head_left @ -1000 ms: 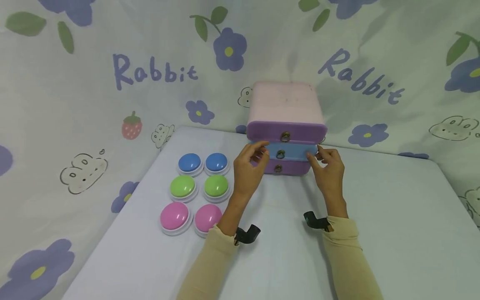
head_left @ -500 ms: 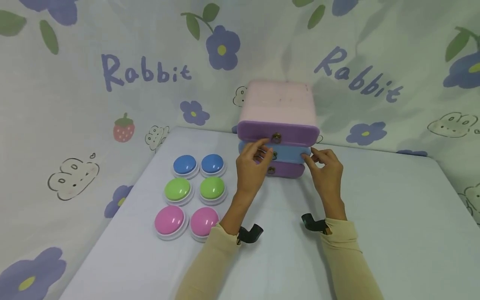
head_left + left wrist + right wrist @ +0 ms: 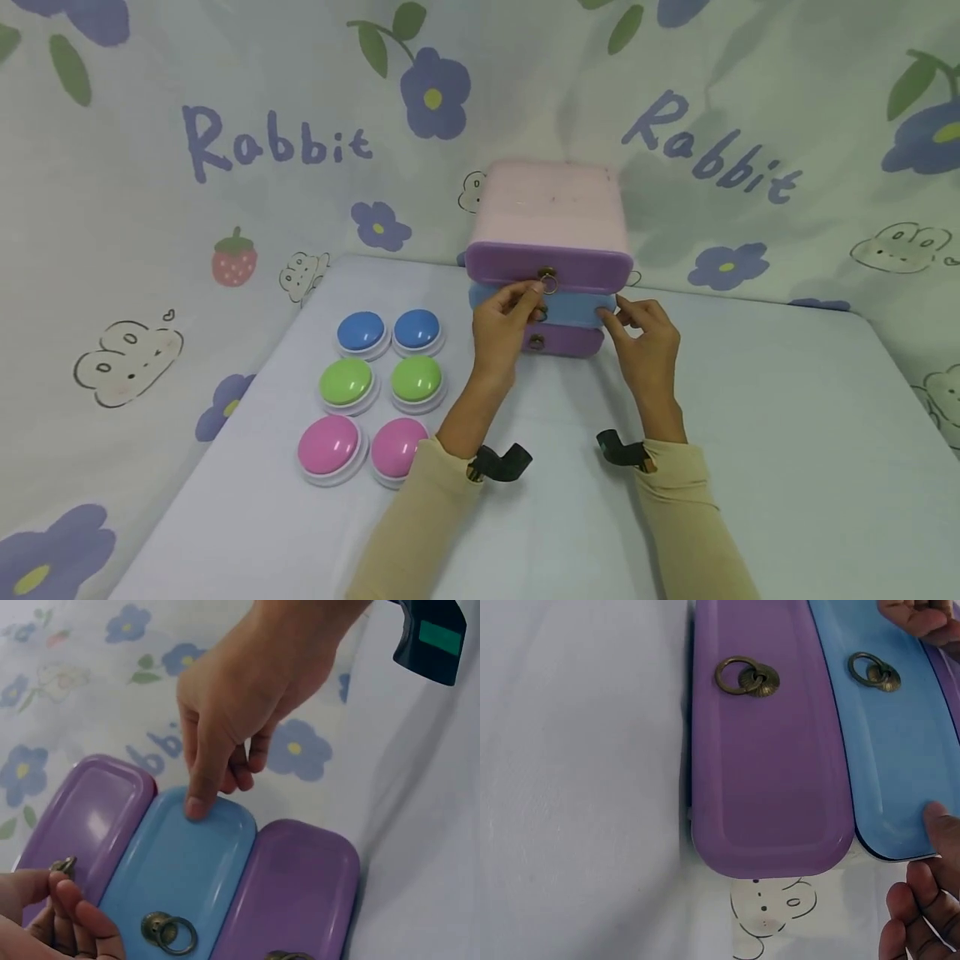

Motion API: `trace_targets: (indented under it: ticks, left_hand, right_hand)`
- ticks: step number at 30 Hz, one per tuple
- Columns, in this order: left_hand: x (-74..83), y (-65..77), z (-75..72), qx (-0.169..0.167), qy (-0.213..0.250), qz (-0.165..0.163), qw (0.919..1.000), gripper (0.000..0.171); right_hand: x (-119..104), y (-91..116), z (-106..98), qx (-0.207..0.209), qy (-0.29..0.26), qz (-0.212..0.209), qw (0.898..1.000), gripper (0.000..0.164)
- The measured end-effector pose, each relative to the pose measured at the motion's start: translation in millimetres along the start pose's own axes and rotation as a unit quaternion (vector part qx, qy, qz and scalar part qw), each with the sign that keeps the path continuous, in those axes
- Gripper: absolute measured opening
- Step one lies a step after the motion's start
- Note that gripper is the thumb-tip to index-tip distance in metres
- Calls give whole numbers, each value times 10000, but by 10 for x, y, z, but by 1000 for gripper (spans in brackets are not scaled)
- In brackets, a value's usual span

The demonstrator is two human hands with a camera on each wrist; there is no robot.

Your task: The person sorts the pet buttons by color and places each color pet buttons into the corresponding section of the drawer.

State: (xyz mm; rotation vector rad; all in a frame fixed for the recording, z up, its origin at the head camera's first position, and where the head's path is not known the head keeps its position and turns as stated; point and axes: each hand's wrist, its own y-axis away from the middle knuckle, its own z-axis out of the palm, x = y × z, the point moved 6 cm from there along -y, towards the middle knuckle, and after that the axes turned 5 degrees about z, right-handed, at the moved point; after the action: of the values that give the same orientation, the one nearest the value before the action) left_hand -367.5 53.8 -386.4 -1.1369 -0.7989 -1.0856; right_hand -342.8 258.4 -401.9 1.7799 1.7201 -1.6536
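Note:
A small chest with a pink top (image 3: 551, 204) has three drawers. My left hand (image 3: 497, 337) pinches the brass ring pull (image 3: 556, 286) of the purple top drawer (image 3: 498, 262), as the left wrist view also shows. At the right end of the blue middle drawer (image 3: 577, 310), my right hand (image 3: 651, 346) grips the edge, thumb on the front and fingers curled behind. The blue drawer's own ring (image 3: 182, 949) hangs free in the left wrist view. Below it, the purple bottom drawer (image 3: 772, 772) carries another ring (image 3: 720, 675); its left part is hidden in the head view.
Left of the chest, domed buttons on white bases stand in pairs: blue (image 3: 361, 331), green (image 3: 346, 382) and pink (image 3: 327, 445). My left forearm partly overlaps one pink button. A patterned cloth (image 3: 300, 208) hangs behind the white table (image 3: 787, 433).
My left fingers have closed from a loose curl onto the top drawer's ring, which is now raised. My right hand keeps its hold. The head view has shifted slightly to the right.

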Motion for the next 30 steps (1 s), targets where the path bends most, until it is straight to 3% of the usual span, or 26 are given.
trace_targets:
  ticks: [7, 19, 30]
  left_hand:
    - [65, 17, -13, -71, 86, 172, 9998, 27]
    - [88, 82, -15, 8, -60, 404, 9992, 25]
    - [61, 146, -52, 41, -123, 281, 9995, 26]
  right_hand:
    - [-32, 10, 18, 116, -109, -228, 9996, 31]
    - [-32, -6, -2, 187, -122, -250, 9994, 29]
    - [11, 15, 13, 206, -66, -238, 9995, 31]
